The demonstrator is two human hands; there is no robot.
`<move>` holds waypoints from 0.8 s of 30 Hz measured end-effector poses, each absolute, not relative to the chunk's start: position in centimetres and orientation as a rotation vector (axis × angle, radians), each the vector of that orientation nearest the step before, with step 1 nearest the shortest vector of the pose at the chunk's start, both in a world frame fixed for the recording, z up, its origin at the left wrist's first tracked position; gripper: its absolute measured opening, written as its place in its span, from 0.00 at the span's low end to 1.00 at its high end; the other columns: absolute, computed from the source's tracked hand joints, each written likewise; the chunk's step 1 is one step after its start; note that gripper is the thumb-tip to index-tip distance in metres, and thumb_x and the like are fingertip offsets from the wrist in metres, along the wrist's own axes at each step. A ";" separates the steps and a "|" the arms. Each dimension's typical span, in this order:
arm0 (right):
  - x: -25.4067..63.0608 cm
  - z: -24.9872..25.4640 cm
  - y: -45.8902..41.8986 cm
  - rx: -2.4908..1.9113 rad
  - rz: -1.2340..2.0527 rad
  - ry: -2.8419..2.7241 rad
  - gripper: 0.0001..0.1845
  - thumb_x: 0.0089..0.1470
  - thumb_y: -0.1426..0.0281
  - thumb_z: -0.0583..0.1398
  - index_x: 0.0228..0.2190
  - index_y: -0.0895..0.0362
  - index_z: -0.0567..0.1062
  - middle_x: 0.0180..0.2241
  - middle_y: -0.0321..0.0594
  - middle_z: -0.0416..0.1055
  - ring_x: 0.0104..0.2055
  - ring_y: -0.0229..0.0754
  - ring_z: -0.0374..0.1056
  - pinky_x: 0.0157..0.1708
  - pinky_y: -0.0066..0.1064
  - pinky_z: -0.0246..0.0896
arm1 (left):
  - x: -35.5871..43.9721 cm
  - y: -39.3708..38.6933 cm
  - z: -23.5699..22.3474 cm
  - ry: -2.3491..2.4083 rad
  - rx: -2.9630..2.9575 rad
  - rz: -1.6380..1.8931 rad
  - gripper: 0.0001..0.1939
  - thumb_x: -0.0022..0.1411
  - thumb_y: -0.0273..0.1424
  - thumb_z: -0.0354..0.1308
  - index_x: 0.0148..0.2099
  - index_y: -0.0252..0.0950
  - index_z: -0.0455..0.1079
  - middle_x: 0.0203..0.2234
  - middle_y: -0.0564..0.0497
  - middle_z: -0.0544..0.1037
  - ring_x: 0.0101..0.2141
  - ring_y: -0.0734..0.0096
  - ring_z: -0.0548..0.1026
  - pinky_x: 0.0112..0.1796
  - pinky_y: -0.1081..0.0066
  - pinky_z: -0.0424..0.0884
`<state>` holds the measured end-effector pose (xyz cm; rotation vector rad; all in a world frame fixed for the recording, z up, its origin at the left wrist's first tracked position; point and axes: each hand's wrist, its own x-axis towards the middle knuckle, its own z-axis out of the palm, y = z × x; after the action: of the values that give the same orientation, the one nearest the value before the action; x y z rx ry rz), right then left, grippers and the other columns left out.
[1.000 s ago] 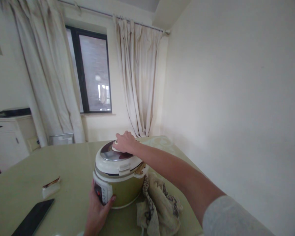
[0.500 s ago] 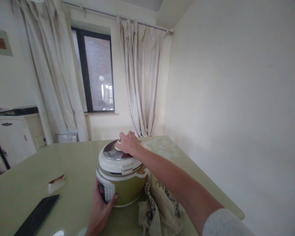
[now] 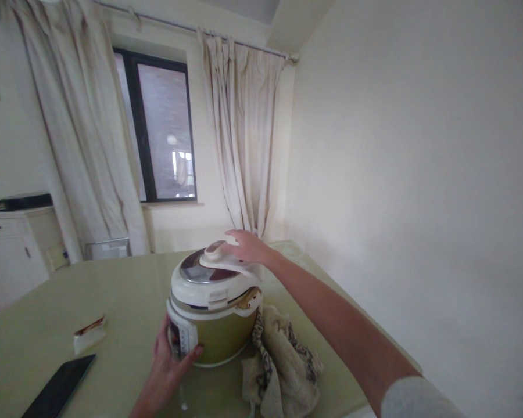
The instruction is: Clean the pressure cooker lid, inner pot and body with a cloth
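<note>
A green and white electric pressure cooker [image 3: 226,334] stands on the table, its white lid [image 3: 187,288] seated on top. My left hand [image 3: 168,363] grips the front of its body, thumb and fingers on either side of the control panel [image 3: 187,335]. Over the lid's raised handle [image 3: 215,249] is my right hand [image 3: 248,247], fingers loosely stretched out at the handle's far side. Whether those fingertips touch the handle I cannot tell. A crumpled beige patterned cloth [image 3: 287,366] lies against the cooker's right side, below my right forearm.
On the left of the green tabletop [image 3: 131,302] lie a dark phone [image 3: 58,386] and a small white packet [image 3: 89,337] with a brown edge. A white wall [image 3: 418,174] runs along the right. Curtains [image 3: 244,133] and a window [image 3: 168,128] are behind the table.
My right hand has come off its grasp on the lid handle, shifting right with its fingers opened. My left hand stays on the cooker. The view has turned slightly right.
</note>
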<state>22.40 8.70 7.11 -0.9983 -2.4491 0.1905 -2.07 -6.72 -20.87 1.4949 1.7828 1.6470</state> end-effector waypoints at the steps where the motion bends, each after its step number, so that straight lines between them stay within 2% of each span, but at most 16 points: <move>1: 24.2 6.2 8.8 -1.013 0.191 -2.347 0.28 0.67 0.55 0.59 0.61 0.55 0.73 0.62 0.50 0.73 0.63 0.53 0.69 0.64 0.43 0.61 | -2.3 -6.7 -19.8 1.834 1.497 1.662 0.66 0.49 0.56 0.71 0.79 0.37 0.43 0.74 0.31 0.56 0.72 0.30 0.57 0.68 0.35 0.58; 3: 27.4 3.4 8.5 -1.062 0.310 -2.095 0.23 0.67 0.58 0.59 0.58 0.56 0.77 0.60 0.49 0.76 0.61 0.54 0.71 0.63 0.42 0.62 | -2.1 -6.5 -16.2 1.830 1.533 1.761 0.66 0.51 0.57 0.69 0.80 0.37 0.40 0.77 0.32 0.49 0.74 0.30 0.50 0.69 0.33 0.54; 4: 28.6 1.7 8.2 -1.101 0.423 -1.939 0.22 0.67 0.59 0.59 0.56 0.56 0.78 0.59 0.50 0.76 0.58 0.55 0.73 0.59 0.42 0.66 | -1.6 -6.3 -13.7 1.780 1.597 1.822 0.63 0.55 0.57 0.66 0.80 0.39 0.39 0.77 0.34 0.48 0.74 0.34 0.51 0.69 0.35 0.55; 6: 29.9 -1.8 7.2 -1.146 0.563 -1.746 0.22 0.67 0.59 0.57 0.55 0.56 0.79 0.58 0.53 0.77 0.54 0.55 0.76 0.54 0.43 0.70 | -0.1 -5.2 -7.5 1.727 1.827 1.868 0.52 0.63 0.56 0.60 0.79 0.40 0.46 0.75 0.37 0.57 0.71 0.42 0.59 0.68 0.42 0.61; 8: 29.9 -5.2 5.9 -1.122 0.607 -1.737 0.24 0.70 0.58 0.51 0.53 0.55 0.80 0.52 0.50 0.80 0.54 0.52 0.77 0.55 0.43 0.71 | 1.7 -3.2 -1.3 1.872 2.046 1.717 0.40 0.68 0.55 0.55 0.73 0.37 0.59 0.65 0.35 0.72 0.64 0.42 0.70 0.64 0.44 0.65; 9: 29.6 -6.8 5.3 -1.090 0.626 -1.720 0.28 0.72 0.57 0.47 0.55 0.54 0.80 0.54 0.49 0.80 0.56 0.51 0.76 0.57 0.43 0.71 | 2.6 -1.9 1.4 2.060 2.098 1.555 0.37 0.69 0.54 0.53 0.70 0.36 0.64 0.60 0.34 0.76 0.62 0.40 0.72 0.63 0.42 0.64; 11: 28.8 -9.9 3.9 -0.944 0.703 -1.568 0.30 0.71 0.51 0.49 0.60 0.54 0.77 0.60 0.50 0.75 0.63 0.51 0.71 0.63 0.45 0.67 | 4.0 1.1 4.9 2.426 2.095 1.162 0.39 0.67 0.57 0.55 0.66 0.32 0.69 0.57 0.29 0.78 0.61 0.30 0.71 0.60 0.36 0.63; 14: 28.0 -14.2 2.0 -0.863 0.822 -1.470 0.33 0.69 0.48 0.54 0.66 0.50 0.72 0.67 0.49 0.69 0.67 0.51 0.68 0.62 0.44 0.69 | 4.6 5.1 6.1 2.349 2.201 0.668 0.33 0.69 0.52 0.52 0.63 0.33 0.73 0.53 0.30 0.81 0.54 0.38 0.78 0.56 0.46 0.68; 17: 27.9 -18.0 0.9 -0.880 0.848 -1.470 0.31 0.68 0.49 0.57 0.66 0.46 0.72 0.66 0.45 0.70 0.67 0.50 0.68 0.65 0.47 0.66 | 4.0 7.0 5.0 2.203 2.387 0.548 0.26 0.72 0.44 0.49 0.58 0.32 0.76 0.49 0.33 0.83 0.51 0.48 0.80 0.55 0.56 0.68; 20: 27.9 -20.5 0.7 -0.966 0.778 -1.461 0.28 0.67 0.51 0.58 0.63 0.45 0.75 0.62 0.44 0.75 0.66 0.52 0.70 0.68 0.51 0.62 | 3.5 7.0 4.8 2.207 2.465 0.484 0.24 0.72 0.43 0.48 0.55 0.35 0.78 0.47 0.36 0.84 0.51 0.49 0.79 0.54 0.56 0.69; 24: 27.7 -21.8 1.3 -1.026 0.718 -1.436 0.26 0.67 0.50 0.58 0.60 0.46 0.79 0.58 0.46 0.78 0.62 0.54 0.74 0.66 0.52 0.65 | 3.9 6.2 5.6 2.272 2.424 0.443 0.26 0.72 0.46 0.46 0.51 0.37 0.80 0.46 0.37 0.84 0.49 0.48 0.80 0.53 0.54 0.70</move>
<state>27.71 1.33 -21.82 -1.0258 -1.4363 0.7184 3.90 6.19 5.62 2.4240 2.2720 0.4428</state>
